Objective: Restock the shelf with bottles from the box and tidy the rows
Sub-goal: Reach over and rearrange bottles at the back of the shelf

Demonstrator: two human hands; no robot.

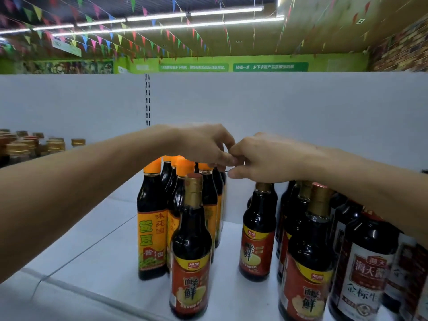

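Curling above glossy orange-capped bottles (151, 200): left hand (203, 144), right hand (268, 156); grip contents unclear.

we see a flat white shelf board (104, 262). standing upright on it are a tight cluster of orange-capped dark bottles with yellow labels (151, 218), gold-necked dark bottles with red labels (191, 262) in front and to the right, and gold-lidded jars (18, 147) far left.

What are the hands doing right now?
Left hand: curled over the orange-capped dark sauce bottles; grip cannot be told.
Right hand: curled; contents cannot be told.
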